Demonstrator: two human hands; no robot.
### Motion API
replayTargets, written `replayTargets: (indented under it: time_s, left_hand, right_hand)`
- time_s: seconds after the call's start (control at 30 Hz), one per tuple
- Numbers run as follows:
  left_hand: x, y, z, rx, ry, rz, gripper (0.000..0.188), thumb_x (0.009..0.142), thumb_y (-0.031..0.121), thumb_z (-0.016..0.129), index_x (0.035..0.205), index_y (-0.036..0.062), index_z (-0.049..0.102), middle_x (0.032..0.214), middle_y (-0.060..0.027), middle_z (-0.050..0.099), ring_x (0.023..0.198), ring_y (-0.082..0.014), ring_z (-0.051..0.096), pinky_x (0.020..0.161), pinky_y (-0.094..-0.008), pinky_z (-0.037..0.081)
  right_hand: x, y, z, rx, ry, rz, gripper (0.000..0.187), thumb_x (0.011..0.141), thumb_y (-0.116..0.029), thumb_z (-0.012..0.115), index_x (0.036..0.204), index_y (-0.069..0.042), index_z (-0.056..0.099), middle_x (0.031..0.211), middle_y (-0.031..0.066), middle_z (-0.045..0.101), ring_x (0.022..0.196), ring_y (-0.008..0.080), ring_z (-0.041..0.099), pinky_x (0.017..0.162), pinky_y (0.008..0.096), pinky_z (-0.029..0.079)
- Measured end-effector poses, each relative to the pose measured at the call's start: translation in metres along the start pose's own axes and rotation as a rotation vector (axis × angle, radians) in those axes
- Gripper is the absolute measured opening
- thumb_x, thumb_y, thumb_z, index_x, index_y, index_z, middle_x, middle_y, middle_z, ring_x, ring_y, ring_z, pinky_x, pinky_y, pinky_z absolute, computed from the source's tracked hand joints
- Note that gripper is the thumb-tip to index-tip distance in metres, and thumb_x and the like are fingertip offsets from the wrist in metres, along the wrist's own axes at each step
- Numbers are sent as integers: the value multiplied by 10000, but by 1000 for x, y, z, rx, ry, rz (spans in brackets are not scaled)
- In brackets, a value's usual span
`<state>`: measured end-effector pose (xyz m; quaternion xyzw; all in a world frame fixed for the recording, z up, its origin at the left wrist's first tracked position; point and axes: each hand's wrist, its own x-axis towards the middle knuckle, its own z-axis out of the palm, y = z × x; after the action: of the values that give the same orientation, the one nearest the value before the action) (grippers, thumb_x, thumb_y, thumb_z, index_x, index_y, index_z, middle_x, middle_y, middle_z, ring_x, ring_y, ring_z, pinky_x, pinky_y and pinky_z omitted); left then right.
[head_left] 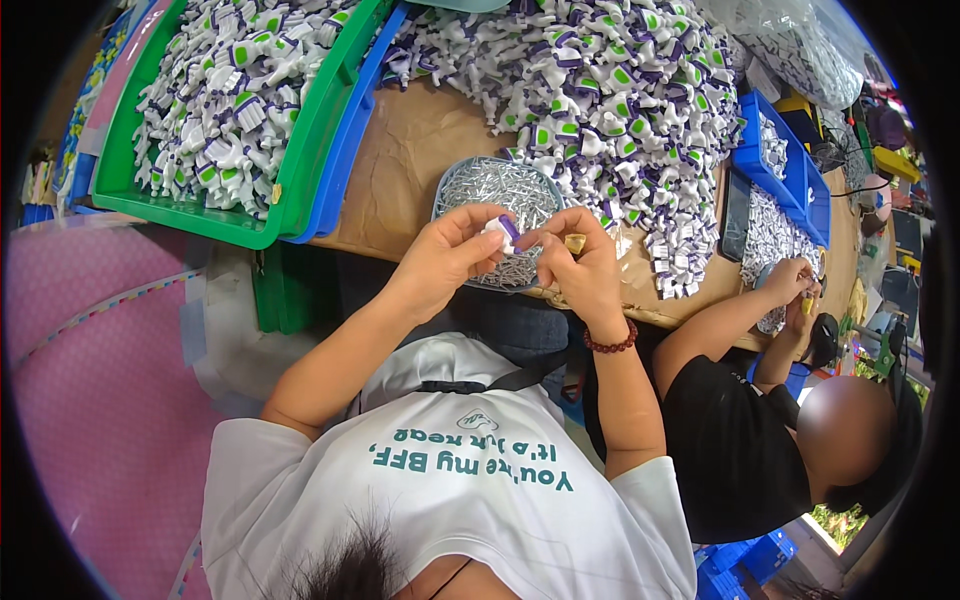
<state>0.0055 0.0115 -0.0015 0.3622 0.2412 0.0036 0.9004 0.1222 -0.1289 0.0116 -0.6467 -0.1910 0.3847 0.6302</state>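
White-purple piece [506, 232] in left grip [446, 248]; right grip [585, 268] beside it

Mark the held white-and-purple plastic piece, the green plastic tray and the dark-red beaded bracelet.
Held piece [510, 230]: head view, purple edge.
Green tray [200, 222]: head view, near wall.
Beaded bracelet [612, 347]: head view, middle beads.

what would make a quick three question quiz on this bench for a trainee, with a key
1. Multiple choice: which wrist wears the beaded bracelet? A) left B) right
2. True or false: the green tray stands left of the tub of slim metal pieces.
3. Short answer: what is pinched in the left hand?

Key: 1 B; 2 true; 3 a small white-and-purple piece.
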Motion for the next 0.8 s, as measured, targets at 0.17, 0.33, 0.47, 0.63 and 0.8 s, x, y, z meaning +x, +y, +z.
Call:
replayTargets:
  time_s: [0.17,0.33,0.47,0.63,0.8]
  left_hand:
    - [-1,3,2,-46,13,44,259,892,111,530,1140,43,502,873,2,524,774,-57,516,683,-188,445]
    - [-3,5,6,-31,36,58,259,891,112,532,1138,42,502,867,1,521,758,-55,512,671,-189,446]
    - [-2,4,6,-39,50,57,256,892,115,531,1135,38,503,858,1,519,745,-54,511,670,-186,445]
    - [-1,3,4,-39,62,68,248,883,97,543,1119,32,503,877,-10,534,753,-63,525,672,-192,453]
    - [-1,2,4,-27,65,91,247,873,85,558,1104,22,502,900,-24,551,767,-75,540,673,-195,460]
  right_hand:
    - [-6,-6,9,60,-32,45,52,886,-50,488,910,-26,450,755,85,616,482,50,482,415,181,375]
    - [-7,0,11,2,-31,26,69,888,-45,475,934,-30,425,756,86,604,484,57,482,423,189,387]
    - [-8,-6,16,104,25,57,64,881,-44,497,925,-28,454,775,83,609,488,56,484,426,171,374]
    - [-7,-2,12,67,7,84,103,859,-19,516,954,4,484,796,74,613,563,60,512,500,191,431]
    - [-9,2,15,16,9,9,157,837,-11,559,991,19,550,817,67,624,631,58,525,557,187,446]
